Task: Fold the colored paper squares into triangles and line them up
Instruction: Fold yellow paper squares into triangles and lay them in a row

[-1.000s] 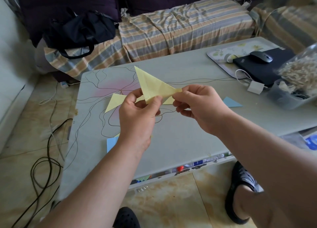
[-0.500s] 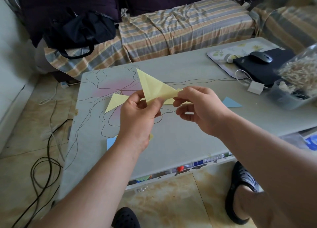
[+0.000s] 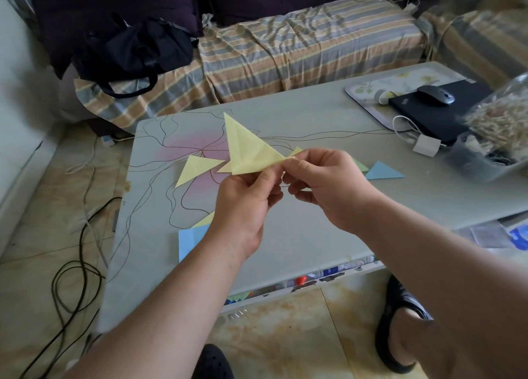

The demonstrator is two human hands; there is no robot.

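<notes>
- My left hand (image 3: 243,204) pinches the lower edge of a folded yellow paper triangle (image 3: 248,150), held up above the counter (image 3: 314,230).
- My right hand (image 3: 325,184) pinches the same triangle's right tip; both grips are closed on the paper.
- On the counter lie a finished yellow triangle (image 3: 195,168) to the left and a blue triangle (image 3: 381,171) to the right, well apart.
- A blue paper sheet (image 3: 190,240) lies flat beside my left wrist.
- A black laptop (image 3: 437,113) carries a grey mouse (image 3: 435,95); its corner logo is too small to read.
</notes>
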